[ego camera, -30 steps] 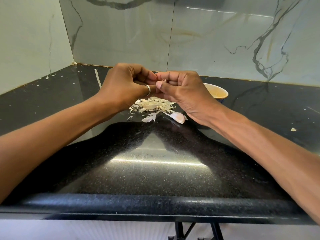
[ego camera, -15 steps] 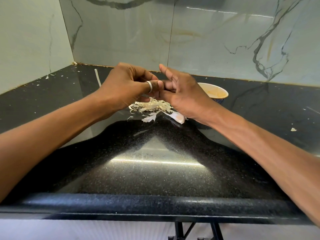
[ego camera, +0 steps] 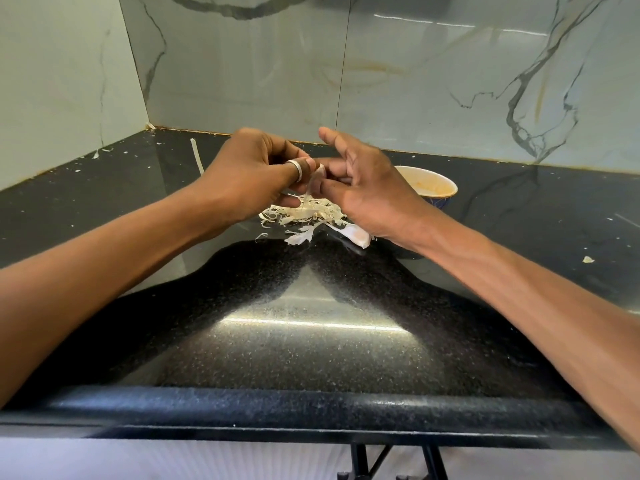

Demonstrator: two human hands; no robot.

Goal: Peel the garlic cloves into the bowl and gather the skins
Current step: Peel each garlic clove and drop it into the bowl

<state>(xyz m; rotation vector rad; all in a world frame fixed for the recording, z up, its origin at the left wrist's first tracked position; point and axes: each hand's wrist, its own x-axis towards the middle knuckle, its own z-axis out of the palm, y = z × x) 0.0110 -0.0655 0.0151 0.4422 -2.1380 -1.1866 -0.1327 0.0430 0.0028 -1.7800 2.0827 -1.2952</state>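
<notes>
Both hands meet above a heap of pale garlic skins (ego camera: 303, 213) on the black counter. My left hand (ego camera: 249, 174), a ring on one finger, has its fingers curled round a garlic clove (ego camera: 317, 174) that shows only as a pale sliver between the hands. My right hand (ego camera: 363, 188) pinches a strip of skin hanging from that clove, with its index finger raised. An unpeeled white clove (ego camera: 356, 233) lies on the counter under my right wrist. The bowl (ego camera: 436, 185), cream inside, stands behind my right hand and is partly hidden by it.
Skin scraps are scattered over the counter (ego camera: 311, 341), one at the far right (ego camera: 587, 259). A thin white strip (ego camera: 196, 155) lies at the back left. Marble walls close the back and left sides. The counter's rounded front edge runs along the bottom.
My right hand's fingers have uncurled, the index finger lifting up, and a strip of skin is drawn down from the clove. The left hand has barely moved.
</notes>
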